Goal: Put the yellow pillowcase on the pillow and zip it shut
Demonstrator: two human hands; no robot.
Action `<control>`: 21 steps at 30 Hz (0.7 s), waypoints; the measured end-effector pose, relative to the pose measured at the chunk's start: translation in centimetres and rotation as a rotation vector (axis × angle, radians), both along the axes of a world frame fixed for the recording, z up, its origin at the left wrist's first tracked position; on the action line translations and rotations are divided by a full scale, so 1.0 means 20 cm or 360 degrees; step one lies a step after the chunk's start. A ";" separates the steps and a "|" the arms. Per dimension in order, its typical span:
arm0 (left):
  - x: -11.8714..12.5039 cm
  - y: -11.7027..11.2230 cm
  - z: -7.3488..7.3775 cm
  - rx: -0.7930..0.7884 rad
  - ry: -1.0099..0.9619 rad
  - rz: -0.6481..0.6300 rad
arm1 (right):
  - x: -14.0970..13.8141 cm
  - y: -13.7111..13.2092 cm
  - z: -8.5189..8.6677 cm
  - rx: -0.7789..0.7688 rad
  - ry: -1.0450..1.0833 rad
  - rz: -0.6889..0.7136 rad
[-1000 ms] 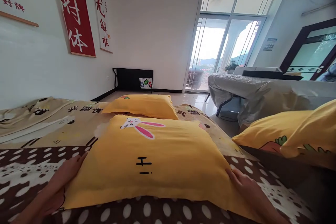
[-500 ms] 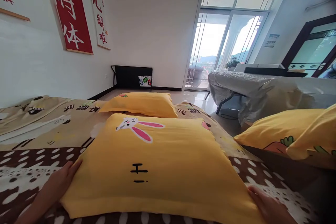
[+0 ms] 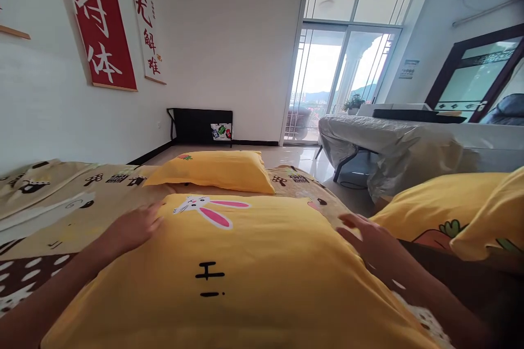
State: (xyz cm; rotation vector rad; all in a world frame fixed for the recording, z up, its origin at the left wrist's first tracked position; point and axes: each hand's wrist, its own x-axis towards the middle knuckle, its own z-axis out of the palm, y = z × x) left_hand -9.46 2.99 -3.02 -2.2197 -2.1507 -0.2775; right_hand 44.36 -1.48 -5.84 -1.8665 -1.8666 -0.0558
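Note:
A yellow pillow (image 3: 262, 267) with a printed white rabbit and the word "Hi" lies flat in front of me. Its near edge runs out of the bottom of the view. At its upper left edge is my left hand (image 3: 137, 226), fingers stretched toward the far corner and touching or very close to the cloth. My right hand (image 3: 364, 237) is beside the upper right edge, its fingers apart and nothing visible in them. Just beyond the rabbit, a second yellow pillow (image 3: 216, 169) with a small carrot print rests on the blanket.
A patterned beige and brown blanket (image 3: 110, 191) spreads beneath the pillows. More yellow pillows (image 3: 442, 202) are piled at the right. Behind them stands a table covered in clear plastic (image 3: 393, 133). A black folded panel (image 3: 196, 124) leans against the far wall, left of glass sliding doors (image 3: 327, 73).
Both hands have moved forward along the pillow's sides, from its near part to its far corners. The pillow now sits nearer to me and lower in view.

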 end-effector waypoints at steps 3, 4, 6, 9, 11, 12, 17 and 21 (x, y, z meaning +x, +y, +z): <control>0.54 0.23 0.31 -0.0168 0.0200 -0.0338 | -0.56 0.28 0.33 -0.0018 -0.0276 0.0389; 0.68 0.31 0.37 -0.0176 0.0212 -0.0385 | -0.70 0.37 0.38 -0.0062 -0.0387 0.0493; 0.88 0.45 0.40 -0.0153 0.0213 -0.0424 | -0.90 0.53 0.41 -0.0122 -0.0496 0.0560; 0.99 0.60 0.22 -0.0137 0.0166 -0.0421 | -1.00 0.71 0.23 -0.0193 -0.0458 0.0490; 0.98 0.65 0.01 -0.0172 0.0110 -0.0412 | -0.97 0.78 0.05 -0.0310 -0.0396 0.0465; 0.97 0.66 -0.10 -0.0207 0.0082 -0.0408 | -0.95 0.81 -0.04 -0.0366 -0.0362 0.0471; 0.84 0.77 -0.34 -0.0351 -0.0061 -0.0384 | -0.82 0.91 -0.21 -0.0560 -0.0199 0.0548; 0.56 0.90 -0.31 -0.0506 -0.0180 -0.0210 | -0.60 0.96 -0.18 -0.0699 -0.0085 0.0475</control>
